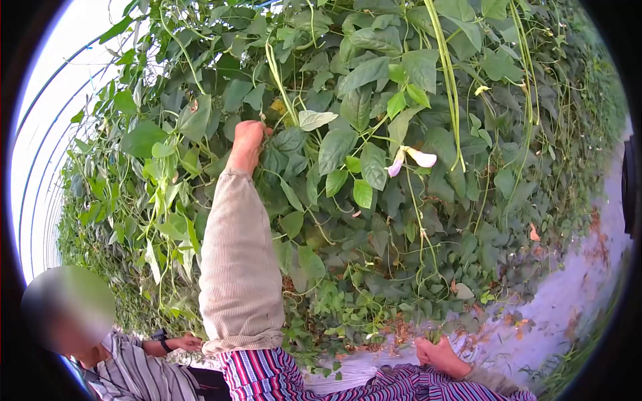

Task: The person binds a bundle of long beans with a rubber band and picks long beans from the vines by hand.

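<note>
My left hand (247, 138) reaches up into the wall of climbing bean plants, its fingers closed among the leaves. What they grip, if anything, is hidden. Just right of it hang pale green bean pods (281, 83), beside a light leaf (316, 119). Low at the right, my right hand (441, 355) is closed near my striped clothing. A bit of green shows at its fingers, too small to name. Long thin bean pods (449, 83) dangle at the upper right, above a pale purple-white flower (421, 158).
At the lower left a person in a striped shirt (137, 364) is close by, one hand (186, 343) near the plants. Pale ground sheeting (562, 301) with dry leaves runs along the right. Curved hoops (50, 127) stand at the left.
</note>
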`<state>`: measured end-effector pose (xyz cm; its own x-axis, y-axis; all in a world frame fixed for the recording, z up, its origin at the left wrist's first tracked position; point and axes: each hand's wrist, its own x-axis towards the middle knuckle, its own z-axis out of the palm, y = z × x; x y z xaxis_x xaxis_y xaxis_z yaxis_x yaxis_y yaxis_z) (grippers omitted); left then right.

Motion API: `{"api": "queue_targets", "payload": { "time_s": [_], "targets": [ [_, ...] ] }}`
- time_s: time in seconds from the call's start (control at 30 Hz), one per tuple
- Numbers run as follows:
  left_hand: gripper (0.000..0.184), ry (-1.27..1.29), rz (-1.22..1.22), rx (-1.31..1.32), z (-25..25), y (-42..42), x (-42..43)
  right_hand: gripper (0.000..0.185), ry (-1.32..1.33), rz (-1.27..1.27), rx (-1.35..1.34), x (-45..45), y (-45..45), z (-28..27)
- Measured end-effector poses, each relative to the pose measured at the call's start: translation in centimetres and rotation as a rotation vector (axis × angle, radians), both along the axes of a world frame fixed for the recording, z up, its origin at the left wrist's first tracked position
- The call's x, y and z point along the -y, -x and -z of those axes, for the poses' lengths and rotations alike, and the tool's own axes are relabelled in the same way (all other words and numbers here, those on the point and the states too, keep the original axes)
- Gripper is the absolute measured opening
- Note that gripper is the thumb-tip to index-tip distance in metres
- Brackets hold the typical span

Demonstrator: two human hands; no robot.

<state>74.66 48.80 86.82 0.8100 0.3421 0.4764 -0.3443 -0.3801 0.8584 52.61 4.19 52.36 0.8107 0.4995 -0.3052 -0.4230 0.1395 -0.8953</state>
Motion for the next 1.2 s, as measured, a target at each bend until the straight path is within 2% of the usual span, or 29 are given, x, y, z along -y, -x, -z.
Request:
{"api": "queue_targets", "payload": {
  "time_s": [0.03, 0.07, 0.2, 0.27, 0.33, 0.4, 0.47, 0.53, 0.6, 0.67, 0.73, 0.8, 0.83, 0.93, 1.0, 1.03, 1.13, 1.2],
  "targets": [
    [0.016, 0.076, -0.054, 0.049, 0.1, -0.2, 1.6, 0.033, 0.041, 0.022, 0.005, 0.0, 0.0, -0.2],
    [0.016, 0.154, -0.108, 0.097, 0.1, -0.4, 2.5, 0.033, 0.040, 0.039, 0.019, 0.1, -0.1, 0.3],
    [0.019, 0.065, -0.093, 0.186, 0.5, -0.4, 2.3, 0.031, 0.082, 0.067, 0.047, 0.3, -0.2, 0.2],
    [0.017, 0.161, 0.008, 0.245, 0.7, -0.7, 1.6, 0.029, 0.107, 0.070, 0.005, 0.4, -0.2, 0.0],
    [0.021, 0.248, -0.001, 0.239, 0.3, 0.2, 2.1, 0.029, 0.094, 0.083, -0.002, 0.5, -0.3, -0.1],
    [0.021, 0.292, -0.211, 0.290, 0.0, 0.7, 2.7, 0.029, 0.080, 0.096, -0.013, 0.8, -0.4, 0.1],
    [0.020, 0.225, -0.344, 0.355, -0.4, 0.0, 1.1, 0.030, 0.041, 0.078, -0.012, 1.4, -0.5, 0.2],
    [0.016, 0.060, -0.424, 0.528, -0.7, 0.0, 0.5, 0.031, 0.037, 0.078, -0.013, 1.7, -0.5, -0.2],
    [0.018, 0.034, -0.586, 0.695, -2.6, 0.3, 1.0, 0.031, 0.030, 0.074, -0.010, 2.1, -0.4, -0.1],
    [0.025, -0.132, -0.674, 0.770, -6.2, 3.3, 4.1, 0.032, 0.048, 0.070, -0.034, 2.4, -0.4, 0.2],
    [0.025, -0.231, -0.683, 0.826, -9.8, 5.5, 6.7, 0.033, 0.043, 0.074, -0.039, 2.6, -0.3, 1.7],
    [0.027, -0.221, -0.489, 0.842, -13.1, 5.8, 7.7, 0.034, 0.021, 0.084, -0.054, 2.2, -0.4, 3.3],
    [0.026, -0.186, -0.349, 0.754, -14.5, 5.8, 7.8, 0.033, 0.038, 0.081, -0.060, 1.9, -0.6, 3.2],
    [0.024, -0.192, -0.204, 0.588, -16.5, 3.7, 8.8, 0.033, 0.043, 0.091, -0.088, 1.1, -1.7, 3.9],
    [0.015, -0.213, -0.280, 0.478, -16.6, 1.5, 9.1, 0.033, 0.034, 0.109, -0.096, 0.2, -2.5, 3.4],
    [0.016, -0.207, -0.311, 0.419, -17.0, -0.8, 7.6, 0.032, 0.055, 0.157, -0.080, 0.1, -2.7, 2.1],
    [0.032, -0.269, -0.512, 0.260, -17.3, -6.8, 4.6, 0.029, 0.037, 0.257, -0.091, -0.2, -4.5, 2.6],
    [0.046, -0.259, -0.504, 0.243, -16.3, -8.6, 4.3, 0.027, -0.018, 0.305, -0.130, -1.1, -5.3, 2.9]
  ]
}}
